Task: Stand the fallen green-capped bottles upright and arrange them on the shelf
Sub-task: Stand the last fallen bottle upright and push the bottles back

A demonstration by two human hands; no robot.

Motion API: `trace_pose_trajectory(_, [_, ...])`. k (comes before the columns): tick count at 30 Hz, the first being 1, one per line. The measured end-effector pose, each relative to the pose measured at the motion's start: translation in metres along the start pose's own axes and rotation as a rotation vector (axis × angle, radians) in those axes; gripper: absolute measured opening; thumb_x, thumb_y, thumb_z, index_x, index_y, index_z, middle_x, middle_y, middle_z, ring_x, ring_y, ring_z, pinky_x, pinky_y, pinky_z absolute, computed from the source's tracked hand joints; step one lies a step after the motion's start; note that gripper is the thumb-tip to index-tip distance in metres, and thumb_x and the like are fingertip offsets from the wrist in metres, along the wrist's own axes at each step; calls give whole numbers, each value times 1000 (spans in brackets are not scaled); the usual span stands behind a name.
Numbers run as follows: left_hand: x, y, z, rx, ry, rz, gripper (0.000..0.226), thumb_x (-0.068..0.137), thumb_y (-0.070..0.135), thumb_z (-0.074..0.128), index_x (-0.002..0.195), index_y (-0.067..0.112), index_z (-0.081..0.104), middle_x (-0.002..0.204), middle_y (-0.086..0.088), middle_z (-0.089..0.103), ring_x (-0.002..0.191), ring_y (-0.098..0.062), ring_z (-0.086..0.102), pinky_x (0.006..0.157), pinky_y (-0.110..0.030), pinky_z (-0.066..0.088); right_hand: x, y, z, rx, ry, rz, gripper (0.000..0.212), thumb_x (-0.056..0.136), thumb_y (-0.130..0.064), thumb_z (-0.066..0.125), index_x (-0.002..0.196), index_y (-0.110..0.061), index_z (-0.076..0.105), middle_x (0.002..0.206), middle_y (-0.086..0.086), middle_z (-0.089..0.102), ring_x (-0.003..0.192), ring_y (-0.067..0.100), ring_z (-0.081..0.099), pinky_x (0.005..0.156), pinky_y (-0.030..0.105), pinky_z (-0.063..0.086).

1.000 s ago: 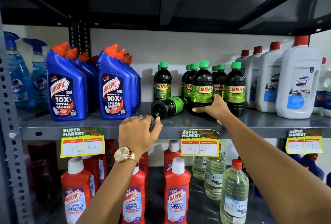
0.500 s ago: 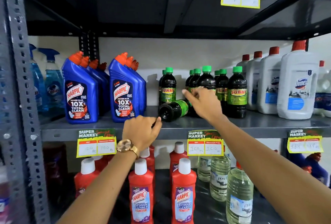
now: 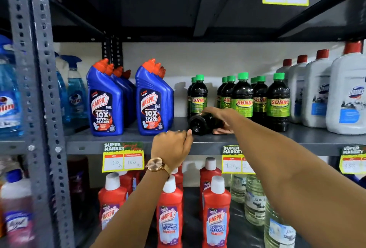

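One dark green-capped bottle (image 3: 200,124) lies on its side on the grey middle shelf (image 3: 138,138), its base pointing at me. My right hand (image 3: 219,118) wraps over its far half, fingers on top and thumb underneath, hiding the cap and label. Several upright green-capped "Sunny" bottles (image 3: 242,95) stand behind it, one apart at the left (image 3: 198,95). My left hand (image 3: 171,148) rests curled on the shelf's front edge, just below and left of the fallen bottle, holding nothing.
Blue Harpic bottles (image 3: 106,103) stand left of the fallen bottle, white red-capped jugs (image 3: 346,93) to the right. Red Harpic bottles (image 3: 170,212) and clear bottles (image 3: 255,200) fill the shelf below. A grey upright post (image 3: 35,89) runs down the left.
My right hand has moved from the upright bottles down and left onto the fallen bottle and closed around it. The left hand stays on the shelf edge. The camera has moved closer.
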State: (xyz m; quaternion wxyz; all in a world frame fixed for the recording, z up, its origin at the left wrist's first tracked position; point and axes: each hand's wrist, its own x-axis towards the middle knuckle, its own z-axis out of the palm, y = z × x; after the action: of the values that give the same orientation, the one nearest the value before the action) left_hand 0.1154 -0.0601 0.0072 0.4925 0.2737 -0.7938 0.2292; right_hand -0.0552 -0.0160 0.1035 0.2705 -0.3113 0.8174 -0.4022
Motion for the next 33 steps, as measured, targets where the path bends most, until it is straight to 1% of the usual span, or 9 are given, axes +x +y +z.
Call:
trace_pose_trajectory(2, [-1, -1, 0, 8, -5, 30, 48, 94, 33, 37, 51, 17, 52, 46, -1, 57, 38, -26, 53, 42, -23, 24, -5, 3, -1, 44, 6, 5, 58, 77, -63, 64, 83, -5, 55, 73, 8, 63, 27, 16, 55, 30, 13, 40])
trace_pose_trajectory(4, [-1, 0, 1, 18, -11, 25, 50, 95, 34, 34, 53, 16, 54, 49, -1, 60, 41, -25, 56, 42, -24, 26, -8, 8, 0, 63, 11, -28, 57, 76, -64, 64, 78, -8, 56, 60, 6, 62, 32, 14, 56, 32, 13, 40])
trace_pose_trajectory(10, [-3, 1, 2, 10, 21, 5, 52, 95, 33, 35, 49, 15, 54, 45, 0, 57, 38, -23, 52, 41, -24, 29, -3, 27, 8, 373, 167, -318, 90, 59, -68, 73, 118, -1, 60, 112, 10, 65, 91, 23, 63, 56, 27, 51])
trace_pose_trajectory(13, [-4, 2, 3, -5, 34, -1, 52, 94, 32, 36, 48, 16, 53, 43, 1, 54, 36, -21, 49, 41, -22, 29, -2, 28, 10, 360, 347, -530, 56, 68, -63, 74, 61, -12, 53, 63, 1, 53, 59, 16, 47, 54, 28, 35])
trace_pose_trajectory(16, [-3, 1, 6, -11, 48, -17, 51, 93, 31, 38, 47, 16, 53, 42, 2, 53, 35, -21, 48, 41, -22, 29, -1, 24, 12, 220, 425, -688, 63, 66, -62, 78, 49, -19, 35, 48, -6, 38, 45, 12, 37, 47, 25, 29])
trace_pose_trajectory(23, [-3, 1, 8, -13, 66, -29, 50, 92, 30, 40, 47, 15, 55, 40, 3, 52, 33, -20, 45, 40, -21, 28, 11, 18, 19, 99, 420, -725, 56, 66, -60, 79, 63, -20, 40, 58, -8, 45, 53, 8, 44, 48, 23, 31])
trace_pose_trajectory(26, [-3, 1, 9, -16, 56, -44, 49, 92, 30, 40, 48, 15, 56, 41, 3, 53, 34, -20, 46, 38, -24, 34, 17, 19, 21, 206, 308, -690, 43, 76, -44, 79, 92, -14, 53, 79, -6, 54, 73, 13, 52, 52, 13, 36])
trace_pose_trajectory(28, [-3, 1, 9, -17, 57, -45, 49, 92, 30, 40, 48, 15, 56, 41, 2, 53, 34, -21, 46, 38, -24, 35, 18, 21, 22, 252, 181, -653, 59, 76, -29, 81, 121, -11, 47, 103, 1, 60, 92, 17, 56, 69, 17, 42])
trace_pose_trajectory(33, [-3, 1, 10, -26, 58, -55, 49, 92, 31, 40, 48, 15, 55, 40, 3, 52, 34, -21, 46, 38, -25, 35, 26, 27, 21, 203, 153, -656, 74, 70, -24, 87, 128, -7, 45, 115, 4, 61, 103, 19, 58, 74, 23, 45])
